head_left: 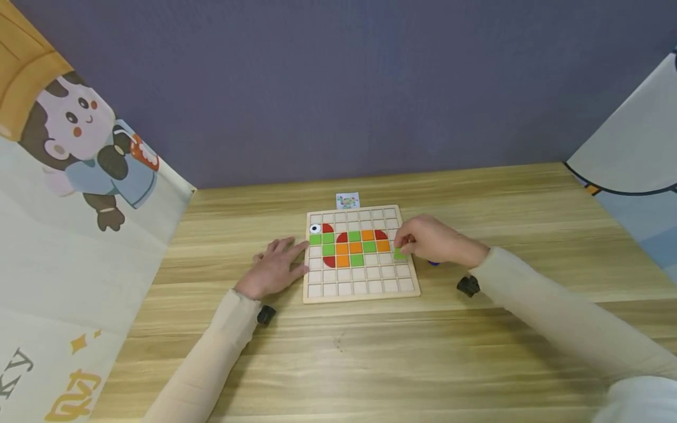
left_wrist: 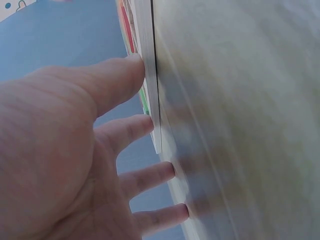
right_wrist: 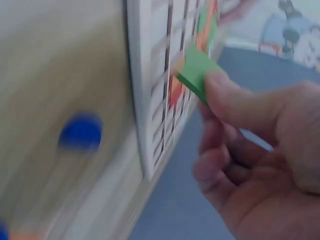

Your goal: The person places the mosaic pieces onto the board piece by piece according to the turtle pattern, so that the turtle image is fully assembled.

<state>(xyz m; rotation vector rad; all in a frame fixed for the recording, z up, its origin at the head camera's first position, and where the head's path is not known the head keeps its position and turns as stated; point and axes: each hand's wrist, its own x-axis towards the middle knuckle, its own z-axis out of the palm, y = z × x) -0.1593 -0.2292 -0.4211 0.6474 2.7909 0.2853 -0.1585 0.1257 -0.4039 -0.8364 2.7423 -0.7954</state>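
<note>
A wooden grid board (head_left: 361,289) lies on the table, with green, orange and red tiles set in its upper and middle cells. A round white eye piece (head_left: 315,228) sits near its upper left corner. My right hand (head_left: 431,239) pinches a green square tile (right_wrist: 199,70) between thumb and finger, over the board's right side. My left hand (head_left: 272,270) rests at the board's left edge with fingers spread. In the left wrist view its thumb and index fingertip touch the board's side, and the palm holds nothing.
A small picture card (head_left: 347,200) lies just behind the board. On the table to the board's right is a blue half-round piece (right_wrist: 81,131), partly hidden by my right hand in the head view. An orange piece (right_wrist: 25,235) shows at the right wrist view's bottom edge.
</note>
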